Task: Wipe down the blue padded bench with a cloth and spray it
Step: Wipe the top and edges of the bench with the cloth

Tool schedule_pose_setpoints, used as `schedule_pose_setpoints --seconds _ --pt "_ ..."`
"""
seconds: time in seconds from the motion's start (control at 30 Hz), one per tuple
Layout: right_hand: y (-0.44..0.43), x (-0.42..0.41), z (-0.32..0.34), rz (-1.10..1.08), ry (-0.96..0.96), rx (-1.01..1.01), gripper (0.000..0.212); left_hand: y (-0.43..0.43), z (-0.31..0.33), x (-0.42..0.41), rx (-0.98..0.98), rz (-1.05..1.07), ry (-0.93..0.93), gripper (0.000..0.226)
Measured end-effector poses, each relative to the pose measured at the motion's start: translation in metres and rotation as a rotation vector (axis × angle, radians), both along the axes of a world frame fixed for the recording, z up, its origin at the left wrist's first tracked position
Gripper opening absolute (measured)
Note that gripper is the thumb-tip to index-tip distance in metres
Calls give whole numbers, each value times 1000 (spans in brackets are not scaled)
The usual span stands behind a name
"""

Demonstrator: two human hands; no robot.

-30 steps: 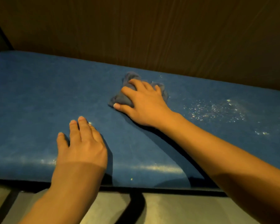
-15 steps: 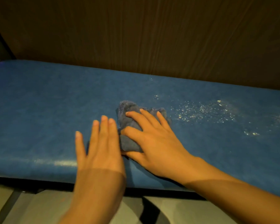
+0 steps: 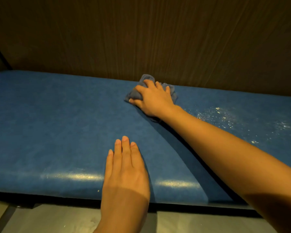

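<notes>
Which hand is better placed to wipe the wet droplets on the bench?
The right hand: it presses the cloth beside the droplets. The left hand lies flat, empty and farther away.

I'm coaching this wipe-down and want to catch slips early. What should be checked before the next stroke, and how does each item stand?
1. Cloth gripped under the right hand: ok.
2. Cloth flat on the blue bench: ok.
3. Left hand braced flat near the front edge, clear of the wiping path: ok.
4. Spray droplets to the right wiped up: not ok, they sit there unwiped.
5. Back edge by the wooden wall reached: ok, cloth sits against it.
6. Spray bottle within reach: cannot tell, none in view.
</notes>
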State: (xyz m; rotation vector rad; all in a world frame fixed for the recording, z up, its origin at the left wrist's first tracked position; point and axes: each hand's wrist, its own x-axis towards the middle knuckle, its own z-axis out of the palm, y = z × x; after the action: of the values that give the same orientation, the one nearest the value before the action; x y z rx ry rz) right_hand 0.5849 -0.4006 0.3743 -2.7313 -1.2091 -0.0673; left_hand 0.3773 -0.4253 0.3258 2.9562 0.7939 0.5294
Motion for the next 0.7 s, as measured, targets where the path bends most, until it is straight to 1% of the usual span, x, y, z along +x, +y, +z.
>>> schedule_pose_setpoints --seconds 0.17,0.3,0.47,0.57,0.7 --pt "0 48 7 -119 27 15 51 3 -7 -1 69 -11 -59 44" --pt "-20 57 6 -149 -27 7 52 5 -10 -2 77 -29 -56 44" --pt "-42 34 0 -84 -36 5 48 -1 -3 2 52 35 -1 50" --pt "-52 5 0 -6 -28 10 47 -1 0 3 45 56 -29 49" --pt "-64 -28 2 85 2 -15 51 -2 4 4 -10 67 20 47"
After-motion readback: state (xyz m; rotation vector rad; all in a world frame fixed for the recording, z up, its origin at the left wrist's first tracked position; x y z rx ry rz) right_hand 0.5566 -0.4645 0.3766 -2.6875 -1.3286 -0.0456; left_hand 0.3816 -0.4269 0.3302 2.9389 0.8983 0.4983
